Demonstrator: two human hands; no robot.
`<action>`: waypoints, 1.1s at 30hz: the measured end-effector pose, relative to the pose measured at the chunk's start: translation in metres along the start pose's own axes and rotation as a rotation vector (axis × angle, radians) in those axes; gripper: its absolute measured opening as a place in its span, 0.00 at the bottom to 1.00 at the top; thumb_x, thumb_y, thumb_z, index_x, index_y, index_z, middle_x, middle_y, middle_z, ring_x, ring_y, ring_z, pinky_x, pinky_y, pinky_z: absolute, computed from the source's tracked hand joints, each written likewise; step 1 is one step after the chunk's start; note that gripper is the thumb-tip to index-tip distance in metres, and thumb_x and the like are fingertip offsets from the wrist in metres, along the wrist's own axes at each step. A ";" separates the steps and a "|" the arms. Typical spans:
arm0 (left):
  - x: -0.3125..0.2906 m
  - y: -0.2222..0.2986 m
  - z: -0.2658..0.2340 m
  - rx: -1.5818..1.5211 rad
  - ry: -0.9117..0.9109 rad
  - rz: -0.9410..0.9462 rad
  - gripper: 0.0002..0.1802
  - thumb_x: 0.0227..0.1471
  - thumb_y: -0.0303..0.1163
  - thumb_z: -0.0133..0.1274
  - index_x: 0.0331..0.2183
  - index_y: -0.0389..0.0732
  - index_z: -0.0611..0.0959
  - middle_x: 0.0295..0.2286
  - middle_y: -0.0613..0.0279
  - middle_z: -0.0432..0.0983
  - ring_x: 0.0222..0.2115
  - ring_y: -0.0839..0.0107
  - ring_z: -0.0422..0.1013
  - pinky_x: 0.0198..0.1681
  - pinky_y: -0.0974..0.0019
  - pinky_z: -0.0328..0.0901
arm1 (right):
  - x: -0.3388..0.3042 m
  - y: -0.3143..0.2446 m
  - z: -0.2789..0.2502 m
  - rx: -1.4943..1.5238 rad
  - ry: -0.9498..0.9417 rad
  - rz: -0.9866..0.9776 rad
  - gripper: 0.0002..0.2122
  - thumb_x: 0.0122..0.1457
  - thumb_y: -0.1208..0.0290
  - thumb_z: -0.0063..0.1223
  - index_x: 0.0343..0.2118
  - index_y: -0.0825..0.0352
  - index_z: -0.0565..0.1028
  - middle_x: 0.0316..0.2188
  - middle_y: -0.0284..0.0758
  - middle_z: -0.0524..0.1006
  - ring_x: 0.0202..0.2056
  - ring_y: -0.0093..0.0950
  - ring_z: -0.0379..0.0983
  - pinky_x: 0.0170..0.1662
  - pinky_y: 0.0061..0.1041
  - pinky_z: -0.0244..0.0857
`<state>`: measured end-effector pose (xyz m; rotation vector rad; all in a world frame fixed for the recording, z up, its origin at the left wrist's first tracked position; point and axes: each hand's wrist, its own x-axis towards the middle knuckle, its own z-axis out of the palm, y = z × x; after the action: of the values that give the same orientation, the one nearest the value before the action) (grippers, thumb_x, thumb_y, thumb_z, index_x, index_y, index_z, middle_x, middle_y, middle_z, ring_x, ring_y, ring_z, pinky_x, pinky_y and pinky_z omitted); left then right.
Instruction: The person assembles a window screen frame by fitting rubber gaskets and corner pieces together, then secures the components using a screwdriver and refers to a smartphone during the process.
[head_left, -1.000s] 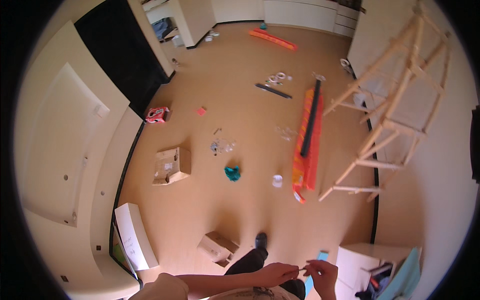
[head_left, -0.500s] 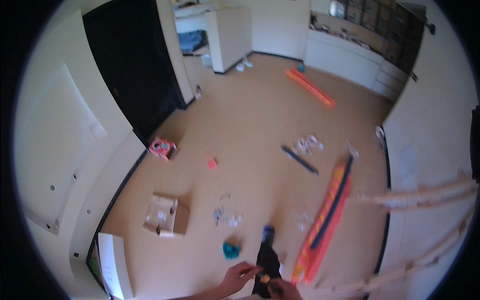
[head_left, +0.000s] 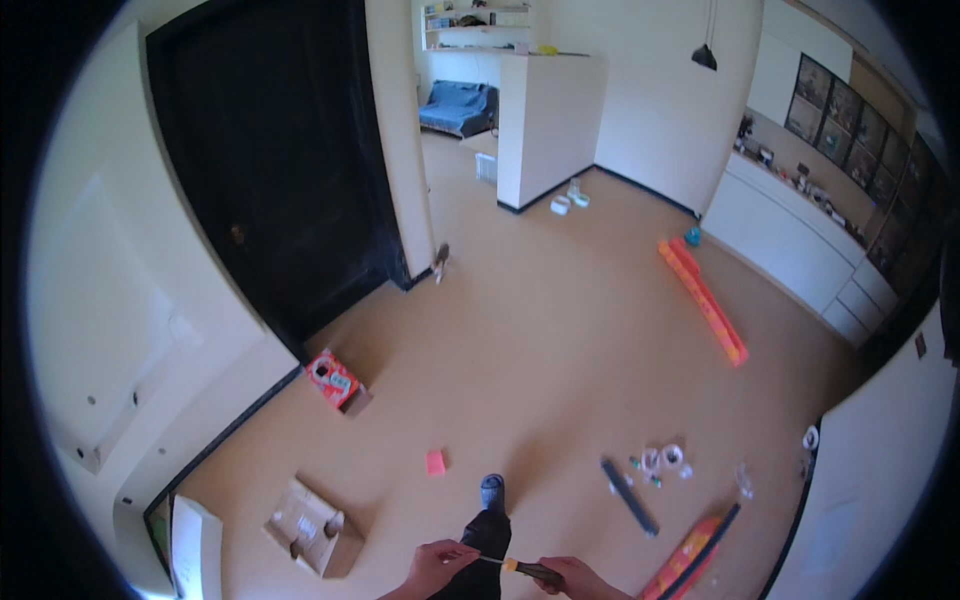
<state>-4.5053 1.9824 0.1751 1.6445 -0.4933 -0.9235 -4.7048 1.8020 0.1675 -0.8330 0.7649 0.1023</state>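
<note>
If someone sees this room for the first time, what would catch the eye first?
Probably the tall black door on the left. Next, the long orange-red package lying on the floor at right, before the white cabinets. At the bottom centre, the right hand grips a screwdriver-like tool, its thin shaft reaching the fingertips of the left hand.

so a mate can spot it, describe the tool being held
From the black door, look down and right to the dark trouser leg at the bottom edge. Beside it, the right grip holds a slender dark-handled tool, set apart from the leg by its yellowish collar.
</note>
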 end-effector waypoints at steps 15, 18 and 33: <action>0.757 0.282 0.015 0.211 -0.272 0.313 0.10 0.52 0.36 0.61 0.31 0.40 0.85 0.24 0.64 0.80 0.24 0.79 0.72 0.30 0.71 0.68 | 0.443 -0.553 -0.159 0.351 -0.128 -0.182 0.13 0.61 0.65 0.45 0.41 0.69 0.74 0.32 0.32 0.78 0.31 0.23 0.74 0.29 0.20 0.68; 0.906 0.321 -0.006 0.223 -0.102 0.211 0.11 0.51 0.38 0.61 0.32 0.40 0.85 0.25 0.62 0.81 0.25 0.77 0.74 0.31 0.69 0.69 | 0.570 -0.701 -0.155 0.178 0.143 -0.087 0.14 0.58 0.66 0.46 0.42 0.68 0.77 0.26 0.28 0.75 0.25 0.19 0.69 0.28 0.19 0.66; 1.622 0.518 -0.295 -0.245 0.313 0.007 0.14 0.52 0.35 0.61 0.37 0.35 0.84 0.31 0.62 0.81 0.33 0.75 0.75 0.39 0.69 0.69 | 1.180 -1.353 -0.017 -0.710 -0.227 -0.116 0.15 0.63 0.59 0.45 0.34 0.64 0.79 0.20 0.28 0.72 0.21 0.18 0.65 0.23 0.20 0.59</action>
<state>-3.2170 0.8304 0.1782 1.5247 -0.1638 -0.6752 -3.3524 0.6231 0.2467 -1.5079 0.4561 0.3727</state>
